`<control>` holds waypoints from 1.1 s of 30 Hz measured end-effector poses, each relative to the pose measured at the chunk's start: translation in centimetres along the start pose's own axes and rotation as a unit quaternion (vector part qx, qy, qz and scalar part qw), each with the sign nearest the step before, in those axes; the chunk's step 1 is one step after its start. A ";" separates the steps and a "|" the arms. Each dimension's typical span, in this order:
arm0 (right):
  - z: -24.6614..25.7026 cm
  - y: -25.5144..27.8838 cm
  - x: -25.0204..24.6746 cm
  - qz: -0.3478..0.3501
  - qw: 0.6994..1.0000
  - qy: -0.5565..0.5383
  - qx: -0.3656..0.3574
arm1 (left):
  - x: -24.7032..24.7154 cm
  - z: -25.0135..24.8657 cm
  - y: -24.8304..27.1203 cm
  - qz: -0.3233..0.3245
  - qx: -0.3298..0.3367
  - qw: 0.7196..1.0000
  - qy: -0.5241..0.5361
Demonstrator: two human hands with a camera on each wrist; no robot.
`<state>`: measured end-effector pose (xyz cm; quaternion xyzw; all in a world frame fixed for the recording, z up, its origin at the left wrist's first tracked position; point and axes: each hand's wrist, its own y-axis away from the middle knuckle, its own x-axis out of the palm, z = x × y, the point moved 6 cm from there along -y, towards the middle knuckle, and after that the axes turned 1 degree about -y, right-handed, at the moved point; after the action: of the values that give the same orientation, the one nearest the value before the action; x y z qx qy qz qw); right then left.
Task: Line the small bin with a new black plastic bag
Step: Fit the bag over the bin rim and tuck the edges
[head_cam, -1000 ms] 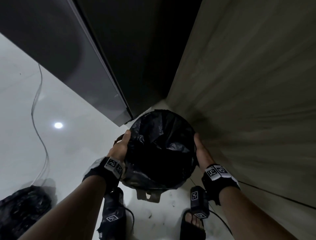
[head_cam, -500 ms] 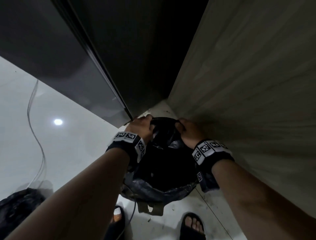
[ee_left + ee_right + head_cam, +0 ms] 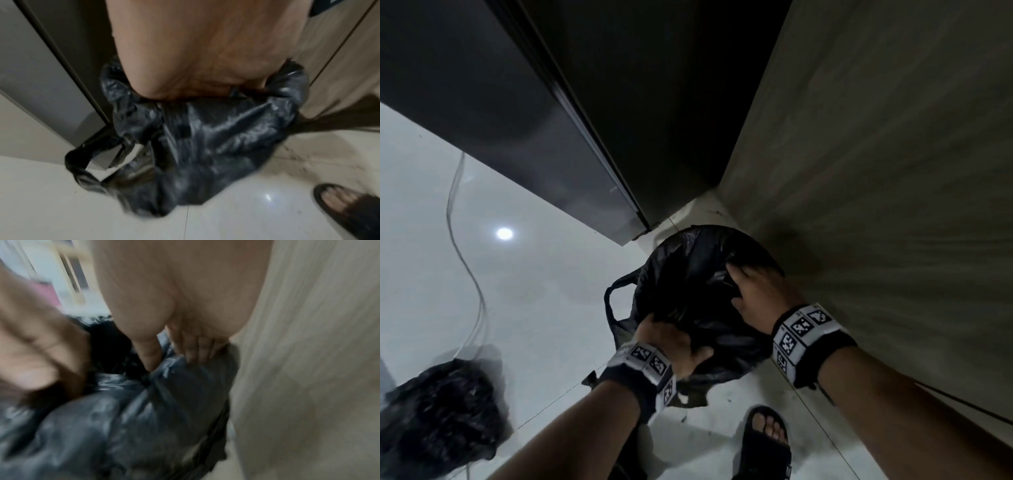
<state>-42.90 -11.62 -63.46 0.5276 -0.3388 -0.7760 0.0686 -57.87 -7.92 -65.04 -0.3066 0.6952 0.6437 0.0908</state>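
A black plastic bag (image 3: 698,284) is draped over the small bin, which stands on the floor in the corner and is hidden under the plastic. My left hand (image 3: 676,346) grips the bag at the near rim, fingers curled into the film (image 3: 205,138). At the right rim, against the wall, my right hand (image 3: 753,291) pinches the bag (image 3: 164,394), thumb on one side and fingers (image 3: 195,350) on the other. One bag handle loop (image 3: 616,298) sticks out to the left and hangs loose (image 3: 78,162).
A dark appliance (image 3: 500,120) stands behind and to the left, and a wood-grain panel (image 3: 893,171) runs close along the right. A full black bag (image 3: 438,418) and a thin cable (image 3: 465,257) lie on the pale floor. My sandalled foot (image 3: 767,438) is just before the bin.
Both hands came back from the far rim. The left now grips the near rim and the right the right-hand rim. A handle loop now sticks out on the left.
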 end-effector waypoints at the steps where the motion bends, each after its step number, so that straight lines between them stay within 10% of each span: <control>1: -0.2 0.1 0.1 0.014 1.000 -0.009 0.020 | 0.7 -0.2 0.0 0.031 0.015 0.999 -0.025; 4: 0.7 -0.4 -0.5 0.010 0.998 -0.024 0.050 | 0.7 -0.2 -0.3 0.051 -0.003 0.999 -0.018; 8: 3.8 -1.2 -0.8 -0.014 0.998 -0.067 0.014 | -1.9 -2.2 -0.5 -0.080 -0.001 0.994 0.073; 13: 4.2 -4.8 3.7 0.119 0.984 -0.117 0.061 | 0.8 -4.0 -1.0 0.002 0.066 0.996 0.063; 18: 1.3 -7.7 5.8 0.121 0.960 -0.198 0.157 | 2.5 -4.5 -2.0 -0.006 0.063 0.996 0.055; 24: 1.9 -6.1 2.8 0.069 0.959 -0.255 0.105 | -1.4 -2.9 -2.0 -0.048 -0.017 0.990 0.133; 29: 3.2 0.6 0.6 0.080 0.996 0.041 0.015 | -2.1 -1.0 0.0 -0.019 -0.062 0.997 -0.030; 33: 0.8 3.9 5.4 0.242 0.934 0.264 0.001 | 0.9 0.8 0.3 0.082 -0.079 0.990 -0.081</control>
<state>-46.93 -16.69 -65.12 0.6155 -0.4265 -0.5682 0.3410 -58.99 -7.47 -65.39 -0.2020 0.6553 0.7245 0.0692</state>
